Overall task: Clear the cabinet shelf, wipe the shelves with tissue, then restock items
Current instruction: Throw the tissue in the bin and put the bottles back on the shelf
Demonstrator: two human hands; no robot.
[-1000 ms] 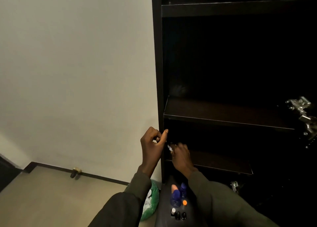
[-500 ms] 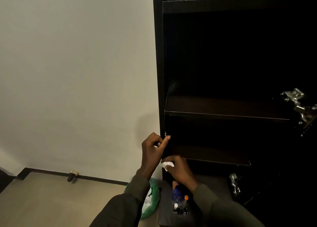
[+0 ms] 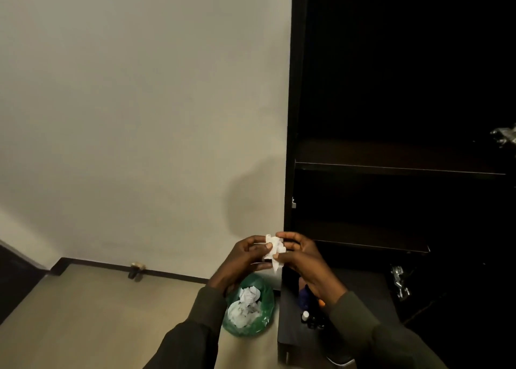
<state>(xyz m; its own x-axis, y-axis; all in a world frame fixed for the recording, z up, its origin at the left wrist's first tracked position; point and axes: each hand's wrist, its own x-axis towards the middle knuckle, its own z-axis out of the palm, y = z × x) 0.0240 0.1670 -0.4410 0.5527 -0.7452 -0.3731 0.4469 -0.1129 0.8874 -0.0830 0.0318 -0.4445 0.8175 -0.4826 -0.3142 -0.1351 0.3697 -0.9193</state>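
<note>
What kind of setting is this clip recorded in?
Probably a room in a home: a tall dark cabinet against a plain wall, a tiled floor, and a green bag of used tissue.

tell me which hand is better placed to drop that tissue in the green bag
Left, probably. Both hands pinch the crumpled tissue, but the left hand sits almost straight above the green bag on the floor, while the right hand is over toward the cabinet side.
</note>
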